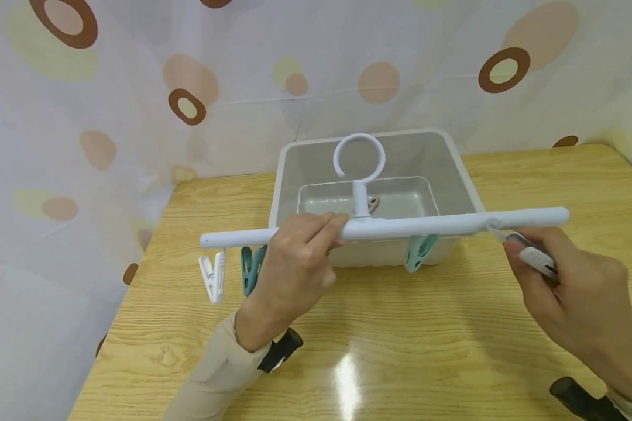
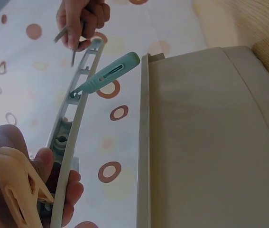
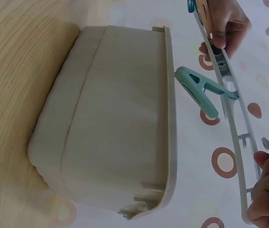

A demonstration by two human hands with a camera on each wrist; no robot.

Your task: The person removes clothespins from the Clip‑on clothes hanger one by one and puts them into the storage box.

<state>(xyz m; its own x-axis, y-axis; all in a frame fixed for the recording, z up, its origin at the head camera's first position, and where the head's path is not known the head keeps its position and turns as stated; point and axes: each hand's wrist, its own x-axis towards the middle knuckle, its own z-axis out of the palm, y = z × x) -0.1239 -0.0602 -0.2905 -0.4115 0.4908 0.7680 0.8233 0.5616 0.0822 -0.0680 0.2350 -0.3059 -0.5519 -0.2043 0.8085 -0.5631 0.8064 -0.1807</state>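
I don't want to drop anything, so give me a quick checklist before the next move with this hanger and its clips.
1. Left hand grips the hanger: ok.
2. Right hand holds the gray clip: ok.
3. Gray clip firmly fastened to the hanger: cannot tell; its thin end is at the bar, but the join is unclear.
4. Light green clip hangs from the bar: ok.
5. White clip hangs near the bar's left end: ok.
6. Bin free of clips: not ok; a brownish clip shows inside.
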